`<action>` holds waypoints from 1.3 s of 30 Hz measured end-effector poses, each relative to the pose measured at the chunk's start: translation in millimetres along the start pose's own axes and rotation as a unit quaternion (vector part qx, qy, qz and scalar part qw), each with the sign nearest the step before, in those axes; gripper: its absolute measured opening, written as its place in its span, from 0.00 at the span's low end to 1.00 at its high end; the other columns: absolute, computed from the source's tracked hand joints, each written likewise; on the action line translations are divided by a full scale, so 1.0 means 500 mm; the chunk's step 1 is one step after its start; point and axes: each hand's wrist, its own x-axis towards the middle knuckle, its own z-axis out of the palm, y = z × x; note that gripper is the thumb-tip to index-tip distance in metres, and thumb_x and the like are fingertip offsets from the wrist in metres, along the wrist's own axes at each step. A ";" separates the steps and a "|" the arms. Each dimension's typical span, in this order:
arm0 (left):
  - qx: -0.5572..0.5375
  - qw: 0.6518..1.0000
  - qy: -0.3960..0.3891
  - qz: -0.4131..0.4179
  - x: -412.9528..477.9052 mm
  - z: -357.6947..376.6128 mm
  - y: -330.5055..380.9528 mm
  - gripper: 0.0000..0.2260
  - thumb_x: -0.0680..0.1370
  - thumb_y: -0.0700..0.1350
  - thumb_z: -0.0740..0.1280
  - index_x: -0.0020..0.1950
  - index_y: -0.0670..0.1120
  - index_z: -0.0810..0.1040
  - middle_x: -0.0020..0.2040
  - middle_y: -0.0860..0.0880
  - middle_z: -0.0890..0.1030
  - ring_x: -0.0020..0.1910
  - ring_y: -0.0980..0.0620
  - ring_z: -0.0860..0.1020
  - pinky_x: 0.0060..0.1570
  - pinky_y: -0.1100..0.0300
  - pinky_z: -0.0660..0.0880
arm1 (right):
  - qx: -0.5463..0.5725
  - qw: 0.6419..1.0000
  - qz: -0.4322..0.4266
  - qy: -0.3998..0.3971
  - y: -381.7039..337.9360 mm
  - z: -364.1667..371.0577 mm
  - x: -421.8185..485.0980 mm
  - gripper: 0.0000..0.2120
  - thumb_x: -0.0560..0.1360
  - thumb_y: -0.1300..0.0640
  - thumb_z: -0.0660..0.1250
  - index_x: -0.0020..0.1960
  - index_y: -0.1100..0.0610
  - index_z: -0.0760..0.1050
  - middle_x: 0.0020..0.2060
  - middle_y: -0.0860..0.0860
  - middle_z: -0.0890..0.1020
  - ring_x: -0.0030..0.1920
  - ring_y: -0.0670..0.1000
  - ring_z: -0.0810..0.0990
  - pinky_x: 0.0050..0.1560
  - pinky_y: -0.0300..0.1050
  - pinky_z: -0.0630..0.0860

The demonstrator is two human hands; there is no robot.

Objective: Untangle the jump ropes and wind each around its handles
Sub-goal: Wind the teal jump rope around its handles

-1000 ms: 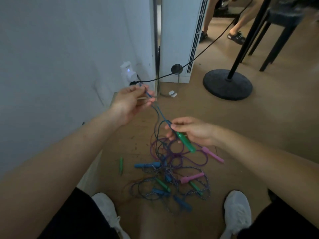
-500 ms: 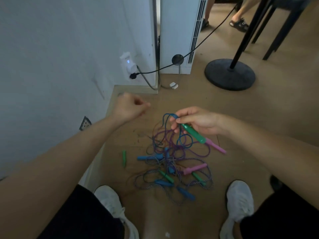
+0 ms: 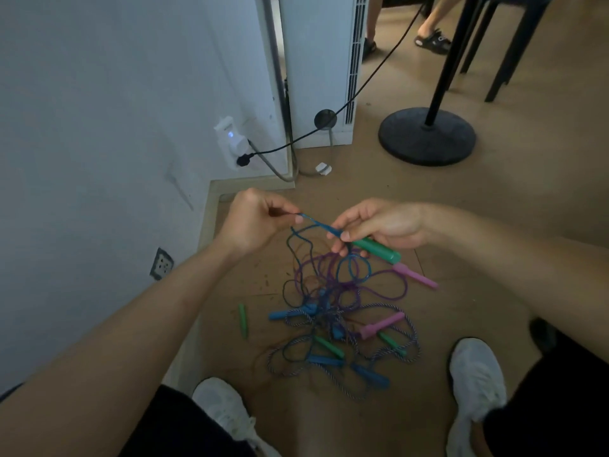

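Freeing one rope

Your left hand [image 3: 253, 221] pinches the blue cord [image 3: 318, 223], right hand [image 3: 384, 222] grips a green handle [image 3: 377, 249] mid-frame; next, draw cord clear of the tangle [image 3: 342, 318] (lower centre), then wind.

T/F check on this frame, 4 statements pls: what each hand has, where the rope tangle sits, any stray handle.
1. The right hand holds a green handle. True.
2. The left hand is empty. False: it pinches a blue rope that runs across to the right hand.
3. The rope tangle lies on a table. False: it lies on the floor, between two white shoes.
4. A lone green handle lies left of the tangle. True.
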 end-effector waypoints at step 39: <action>-0.177 0.961 0.125 -0.174 0.016 -0.017 0.031 0.07 0.76 0.44 0.75 0.38 0.47 0.82 0.31 0.51 0.82 0.27 0.55 0.77 0.28 0.64 0.73 | 0.007 1.000 0.016 0.002 -0.006 -0.020 -0.040 0.13 0.83 0.60 0.57 0.61 0.65 0.75 0.46 0.59 0.83 0.48 0.57 0.83 0.40 0.44 0.80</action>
